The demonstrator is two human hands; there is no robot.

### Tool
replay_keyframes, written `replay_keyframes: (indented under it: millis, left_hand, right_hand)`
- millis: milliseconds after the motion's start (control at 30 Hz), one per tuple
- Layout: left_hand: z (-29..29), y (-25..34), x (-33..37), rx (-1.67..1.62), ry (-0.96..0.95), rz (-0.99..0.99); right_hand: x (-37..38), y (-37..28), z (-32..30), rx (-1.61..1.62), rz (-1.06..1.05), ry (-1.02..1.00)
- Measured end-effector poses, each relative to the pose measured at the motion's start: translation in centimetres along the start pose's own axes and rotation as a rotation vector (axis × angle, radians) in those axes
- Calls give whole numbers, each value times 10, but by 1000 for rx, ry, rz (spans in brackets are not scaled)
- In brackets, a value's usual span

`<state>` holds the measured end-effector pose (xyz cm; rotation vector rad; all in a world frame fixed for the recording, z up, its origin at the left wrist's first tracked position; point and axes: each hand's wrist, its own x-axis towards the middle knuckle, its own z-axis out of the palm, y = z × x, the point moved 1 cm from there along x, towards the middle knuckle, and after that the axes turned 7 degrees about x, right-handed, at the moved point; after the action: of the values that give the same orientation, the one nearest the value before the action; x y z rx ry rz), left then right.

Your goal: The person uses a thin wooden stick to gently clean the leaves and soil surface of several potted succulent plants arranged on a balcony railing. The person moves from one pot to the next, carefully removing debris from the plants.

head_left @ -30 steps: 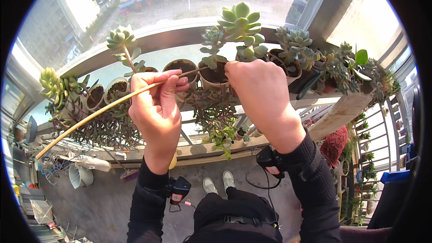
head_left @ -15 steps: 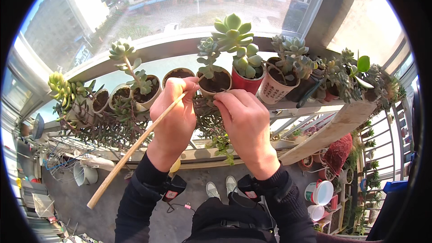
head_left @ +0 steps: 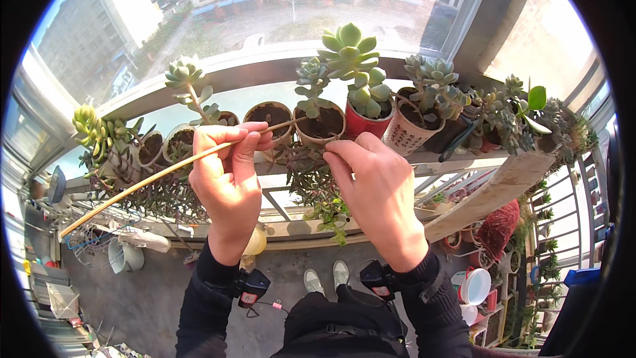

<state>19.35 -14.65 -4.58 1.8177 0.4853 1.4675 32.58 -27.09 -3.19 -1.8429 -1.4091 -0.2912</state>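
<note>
A long, thin wooden stick (head_left: 136,187) slants across the view, pinched between the thumb and fingers of my left hand (head_left: 227,182). Its tip reaches over the left rim of a small pot (head_left: 311,139), close to the soil. A blue-green succulent (head_left: 311,78) grows from the back of that pot. My right hand (head_left: 381,189) is closed, thumb and fingertips together at the pot's near right side; whatever sits between them is hidden. To the left stands another soil-filled pot (head_left: 281,138), partly behind the stick and my left fingers.
A red pot (head_left: 364,124) with a tall succulent (head_left: 351,53) and a printed white cup (head_left: 405,134) stand close on the right. More potted succulents line the ledge below the window. Trailing plants (head_left: 311,185) hang beneath; white buckets (head_left: 474,285) sit lower right.
My left hand has moved left and turned palm up, and the stick now lies flatter, with its far end further left. My right hand has shifted slightly right and down.
</note>
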Motion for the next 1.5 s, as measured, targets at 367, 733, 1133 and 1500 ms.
replay_keyframes:
  millis: [367, 733, 1133, 1500]
  left_hand:
    - [-9, -2, -3, -58, 19, -3]
    - [-13, 13, -8, -71, 64, -97]
    - [-2, 12, 13, 174, 13, 57]
    - [20, 7, 0, 527, -162, 460]
  right_hand:
    - [6, 4, 6, -20, 4, 54]
    - [16, 4, 16, -20, 7, 70]
    - [12, 7, 11, 44, -1, 71]
    - [7, 19, 42, 171, -114, 290]
